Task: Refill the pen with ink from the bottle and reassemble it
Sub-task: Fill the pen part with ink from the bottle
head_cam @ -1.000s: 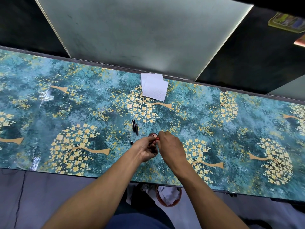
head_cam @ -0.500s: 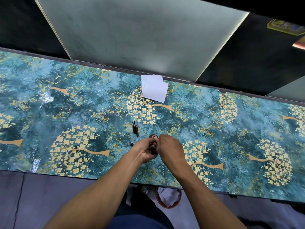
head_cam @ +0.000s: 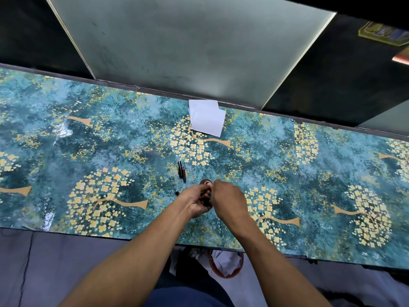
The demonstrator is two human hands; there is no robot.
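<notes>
Where the 2 forearms meet over the middle of the surface [head_cam: 66, 138], the left hand [head_cam: 195, 201] lies with its fingers curled in toward the palm, and the right hand [head_cam: 229, 199] sits just beside it, knuckles up, fingers bent down toward the same spot. Both hands close around something small between them, but it is hidden by the fingers, so I cannot tell which pen part each one grasps. Just beyond the fingertips stands the ink bottle [head_cam: 205, 182], seen from above as a small round dark-red rim with a pale centre; the right hand's fingertips are at or touching its near edge.

Near the left hand, on its outer side, a tiny dark pen piece [head_cam: 177, 192] lies on the surface. A little farther away, 2 slim dark pen parts [head_cam: 182, 171] lie side by side, nearly parallel, pointing away from the person.

Well beyond them, near the far edge, 2 white paper sheets [head_cam: 207, 120] lie overlapping and slightly askew. The surface itself is covered in a glossy teal pattern with yellow blossom trees. Behind it rises a pale frosted panel [head_cam: 188, 47] between dark openings. Below the near edge, a reddish-brown bin [head_cam: 225, 262] holding crumpled white paper stands on the floor, partly hidden by the right forearm.
</notes>
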